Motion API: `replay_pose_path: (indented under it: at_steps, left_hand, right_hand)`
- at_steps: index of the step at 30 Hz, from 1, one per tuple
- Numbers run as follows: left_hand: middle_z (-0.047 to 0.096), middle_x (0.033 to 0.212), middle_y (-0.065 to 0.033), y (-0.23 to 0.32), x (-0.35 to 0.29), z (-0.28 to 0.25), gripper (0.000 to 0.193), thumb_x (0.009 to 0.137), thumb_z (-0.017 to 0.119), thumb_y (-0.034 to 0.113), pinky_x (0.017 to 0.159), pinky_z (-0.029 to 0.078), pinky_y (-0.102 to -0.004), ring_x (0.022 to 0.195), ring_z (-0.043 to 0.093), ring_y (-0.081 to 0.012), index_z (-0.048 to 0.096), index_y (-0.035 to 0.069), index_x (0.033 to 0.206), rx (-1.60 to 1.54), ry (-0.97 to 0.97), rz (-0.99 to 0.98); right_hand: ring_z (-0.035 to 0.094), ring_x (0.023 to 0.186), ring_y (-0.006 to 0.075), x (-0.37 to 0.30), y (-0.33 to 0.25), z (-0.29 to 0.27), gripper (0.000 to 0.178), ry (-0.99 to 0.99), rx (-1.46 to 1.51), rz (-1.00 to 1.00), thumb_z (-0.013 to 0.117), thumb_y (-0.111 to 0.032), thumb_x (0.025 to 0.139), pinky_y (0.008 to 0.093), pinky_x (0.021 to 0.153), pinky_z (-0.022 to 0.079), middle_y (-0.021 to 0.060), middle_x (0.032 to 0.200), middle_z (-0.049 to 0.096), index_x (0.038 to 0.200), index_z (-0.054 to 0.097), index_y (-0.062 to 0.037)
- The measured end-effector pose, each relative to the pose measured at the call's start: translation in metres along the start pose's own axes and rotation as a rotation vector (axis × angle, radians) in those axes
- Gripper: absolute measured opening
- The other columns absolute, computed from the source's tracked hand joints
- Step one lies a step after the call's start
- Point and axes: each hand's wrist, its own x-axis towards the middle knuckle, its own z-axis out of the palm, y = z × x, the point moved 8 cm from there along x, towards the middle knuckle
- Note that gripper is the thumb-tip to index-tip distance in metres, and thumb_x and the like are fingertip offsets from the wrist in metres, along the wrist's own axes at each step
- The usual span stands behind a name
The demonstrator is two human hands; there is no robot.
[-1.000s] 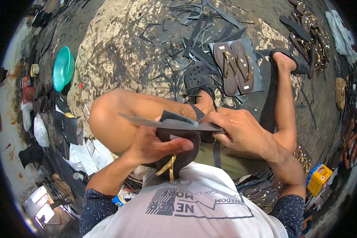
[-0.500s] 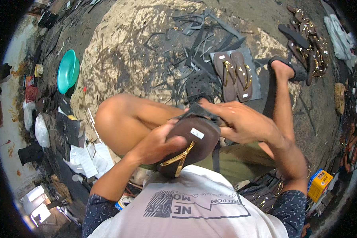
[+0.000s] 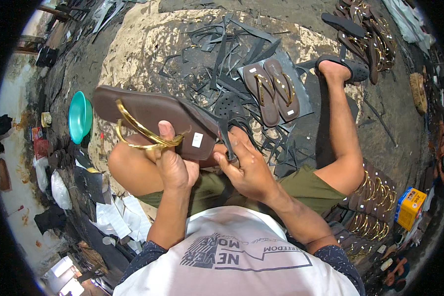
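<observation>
A brown flip-flop (image 3: 177, 116) with gold straps and a small white label is held up over my bent left leg, tilted. My left hand (image 3: 175, 167) grips it at the strap end, thumb on top of the footbed and the fingers underneath. A thin black rubber strip (image 3: 223, 132) stands away from the sole's edge at the labelled end. My right hand (image 3: 251, 170) pinches that strip between thumb and fingers, close against the sole. The underside of the flip-flop is hidden.
Black rubber offcuts (image 3: 224, 52) litter the floor ahead. A finished-looking pair of flip-flops (image 3: 271, 93) lies on a grey sheet. More sandals are piled at far right (image 3: 372, 37) and stacked beside my right knee (image 3: 372, 192). A green basin (image 3: 79, 118) and yellow box (image 3: 410, 208) flank me.
The flip-flop has swung round so its long side points left, with more of its footbed showing. My right hand has come down and nearer, and a rubber strip now hangs off the edge.
</observation>
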Motion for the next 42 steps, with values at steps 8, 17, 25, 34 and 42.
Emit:
replay_pose_path:
  at_steps: [8, 17, 25, 34, 42]
  left_hand:
    - [0.065, 0.124, -0.0081, -0.035, -0.04, -0.028, 0.068, 0.099, 0.058, 0.067, 0.104, 0.051, -0.046, 0.117, 0.064, -0.0262, 0.057, 0.01, 0.137, 0.035, 0.179, -0.267]
    - [0.063, 0.131, -0.0105, -0.038, -0.035, -0.07, 0.073, 0.099, 0.06, 0.065, 0.107, 0.049, -0.0464, 0.121, 0.061, -0.028, 0.053, 0.006, 0.142, 0.066, 0.143, -0.193]
    - [0.064, 0.133, -0.0128, -0.024, -0.042, -0.058, 0.053, 0.107, 0.057, 0.042, 0.106, 0.052, -0.0452, 0.122, 0.064, -0.0275, 0.053, 0.003, 0.143, 0.012, 0.032, -0.088]
    - [0.056, 0.142, -0.0129, -0.177, 0.037, 0.052, 0.083, 0.102, 0.054, 0.065, 0.11, 0.039, -0.0388, 0.13, 0.052, -0.0243, 0.044, 0.0, 0.152, 0.267, -0.17, -0.462]
    - [0.048, 0.15, -0.0339, -0.297, 0.107, 0.028, 0.108, 0.071, 0.088, 0.06, 0.119, 0.036, -0.0479, 0.142, 0.046, -0.045, 0.047, -0.006, 0.145, 1.242, 0.199, -0.281]
  right_hand:
    - [0.071, 0.107, 0.0369, -0.025, 0.03, 0.003, 0.067, -0.164, -0.153, 0.07, 0.079, -0.006, 0.083, 0.0469, 0.084, 0.059, 0.0128, 0.124, 0.072, 0.144, 0.055, -0.0185]
    - [0.07, 0.103, 0.0404, 0.032, 0.0, 0.037, 0.048, -0.372, -0.204, -0.062, 0.072, -0.011, 0.09, 0.053, 0.084, 0.049, 0.016, 0.104, 0.072, 0.136, 0.06, -0.0156]
    - [0.074, 0.08, 0.0275, 0.075, 0.019, 0.049, 0.034, -0.267, 0.494, 0.206, 0.069, -0.035, 0.101, 0.0397, 0.073, 0.058, 0.014, 0.083, 0.072, 0.116, 0.064, -0.0054]
    - [0.063, 0.065, 0.0075, 0.037, 0.091, -0.154, 0.034, 0.515, 1.051, 0.381, 0.069, -0.028, 0.104, 0.0236, 0.054, 0.055, 0.0067, 0.101, 0.071, 0.126, 0.062, -0.003]
    - [0.06, 0.071, 0.0075, -0.032, 0.099, -0.178, 0.045, 0.459, 0.54, 0.413, 0.07, -0.017, 0.102, 0.0241, 0.06, 0.054, 0.0051, 0.104, 0.068, 0.141, 0.053, -0.0015]
